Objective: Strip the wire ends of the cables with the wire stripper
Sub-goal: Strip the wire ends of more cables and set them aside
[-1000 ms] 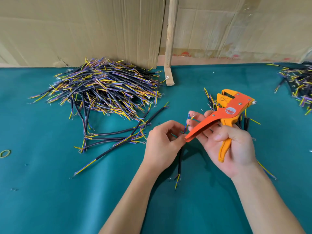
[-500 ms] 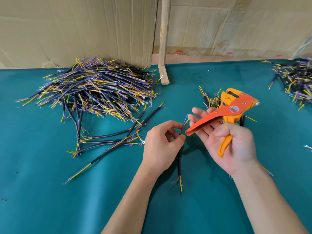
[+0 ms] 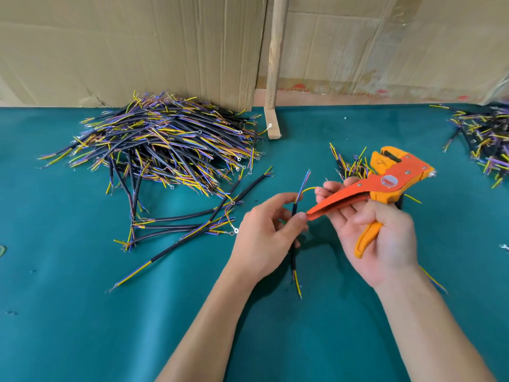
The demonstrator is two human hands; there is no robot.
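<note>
My left hand [image 3: 265, 235] pinches a black cable [image 3: 294, 260] upright between thumb and fingers. Blue and purple wires fan up from its top end, and one yellow wire [image 3: 308, 189] bends right to my right fingertips. My right hand [image 3: 377, 235] holds the orange wire stripper [image 3: 385, 186] with its jaws pointing up and right and its handles toward my left hand. The fingertips of that hand touch the yellow wire. The cable's lower end hangs below my left hand just above the green table.
A big pile of cables [image 3: 165, 144] lies at the back left, with several loose cables [image 3: 187, 224] in front of it. A small bunch [image 3: 349, 166] sits behind the stripper, another pile [image 3: 484, 139] at the far right. Cardboard and a wooden post [image 3: 274, 78] stand behind the green table [image 3: 82, 312].
The yellow wire has been drawn out to the right, away from the blue and purple ones, toward my right fingertips. Both hands stay in about the same place.
</note>
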